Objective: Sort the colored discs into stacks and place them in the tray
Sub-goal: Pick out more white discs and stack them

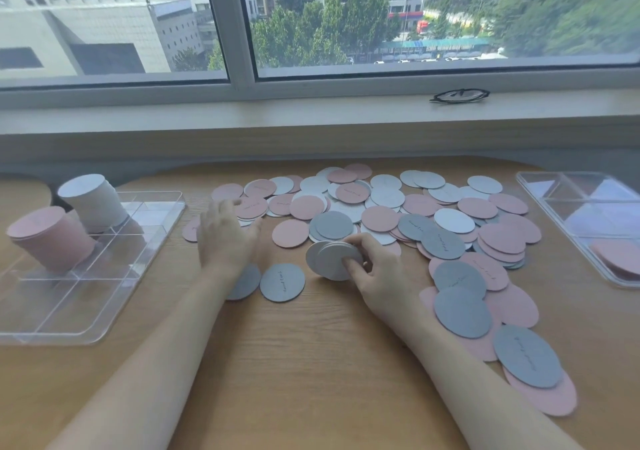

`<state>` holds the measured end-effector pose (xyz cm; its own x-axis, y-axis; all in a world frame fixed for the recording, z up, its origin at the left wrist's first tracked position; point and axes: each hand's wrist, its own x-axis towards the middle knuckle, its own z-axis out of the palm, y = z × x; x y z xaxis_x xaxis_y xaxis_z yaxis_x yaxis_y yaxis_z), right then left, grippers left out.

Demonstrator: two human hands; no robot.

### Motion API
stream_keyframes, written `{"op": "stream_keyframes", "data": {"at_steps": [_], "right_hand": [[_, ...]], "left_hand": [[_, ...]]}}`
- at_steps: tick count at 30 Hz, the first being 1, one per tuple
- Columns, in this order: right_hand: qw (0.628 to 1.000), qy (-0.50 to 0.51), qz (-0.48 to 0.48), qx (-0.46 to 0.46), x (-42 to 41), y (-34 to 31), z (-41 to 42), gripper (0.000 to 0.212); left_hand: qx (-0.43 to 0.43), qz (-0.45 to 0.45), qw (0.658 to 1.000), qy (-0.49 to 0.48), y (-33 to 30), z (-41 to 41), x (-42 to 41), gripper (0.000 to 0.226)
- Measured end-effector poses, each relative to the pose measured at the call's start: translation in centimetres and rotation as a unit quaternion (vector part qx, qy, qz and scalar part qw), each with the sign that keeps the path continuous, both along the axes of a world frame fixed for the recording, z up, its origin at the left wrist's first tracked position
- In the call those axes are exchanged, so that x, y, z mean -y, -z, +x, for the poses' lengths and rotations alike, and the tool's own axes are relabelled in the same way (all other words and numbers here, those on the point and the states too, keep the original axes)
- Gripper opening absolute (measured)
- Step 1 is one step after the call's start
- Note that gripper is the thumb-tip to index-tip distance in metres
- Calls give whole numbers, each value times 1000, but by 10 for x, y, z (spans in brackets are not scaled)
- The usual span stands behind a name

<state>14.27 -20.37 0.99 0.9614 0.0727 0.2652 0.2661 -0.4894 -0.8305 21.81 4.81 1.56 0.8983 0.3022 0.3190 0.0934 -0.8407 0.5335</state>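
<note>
Pink, white and grey discs point(381, 207) lie scattered over the middle and right of the wooden table. My right hand point(374, 269) grips a small stack of grey discs point(329, 259), held on edge just above the table. My left hand point(225, 238) hovers open over the left edge of the pile, fingers relaxed. Two loose grey discs point(282, 282) lie in front of it. The clear tray point(104, 297) at the left holds a tall pink stack point(52, 238) and a tall white stack point(93, 203).
A second clear tray point(588, 221) with a few pink discs stands at the far right. A pair of glasses point(459, 96) lies on the window sill behind the table. Bare wood shows between my forearms.
</note>
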Motion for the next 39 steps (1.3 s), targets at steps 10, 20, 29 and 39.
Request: {"op": "stream_keyframes", "data": {"at_steps": [10,20,29,39], "right_hand": [[1000,4,5,-6,0,4,2,25],[1000,1,3,-9,0,2,1,25],[1000,1,12,-10,-1,-4,-2,22],[1000,3,10,-10,-1,-3,-2,22]], "left_hand": [[-81,59,994,37,-1,39,-15,50],[-54,156,984,68,-18,38,-26,34],[110,37,987,108,-14,-9,-32,28],[94,-14,990,103,0,-50,-22,50]]}}
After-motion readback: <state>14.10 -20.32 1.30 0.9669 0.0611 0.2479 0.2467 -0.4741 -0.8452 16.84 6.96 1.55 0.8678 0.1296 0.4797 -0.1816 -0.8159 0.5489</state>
